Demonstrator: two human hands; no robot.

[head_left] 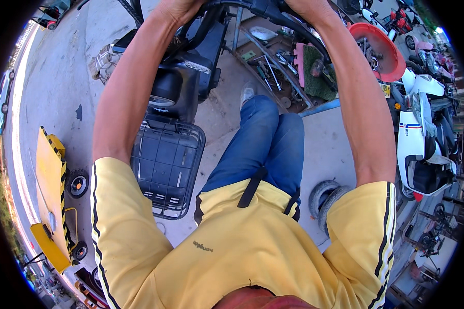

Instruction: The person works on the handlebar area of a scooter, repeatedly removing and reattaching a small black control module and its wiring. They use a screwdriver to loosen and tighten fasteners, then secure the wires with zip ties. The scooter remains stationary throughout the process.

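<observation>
Yellow cart (51, 190) by the left edge, wide pavement (56, 82) beside it, black scooter (188, 92), left hand (181, 5) near its bars (263, 8), right hand (307, 4) opposite, both hands cropped at the upper edge, grips impossible to tell, 2 tires (326, 208), red basin (395, 59).

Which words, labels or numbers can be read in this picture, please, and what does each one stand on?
I won't copy the wording, but lettering shows here:
Yellow shirt: one short dark word on the chest.
Dark scooter: short pale lettering on its body, just above the black basket.
White scooter at the right: small marks near coloured stripes, too small to read surely.
Small yellow card: any print is too small to read.
</observation>
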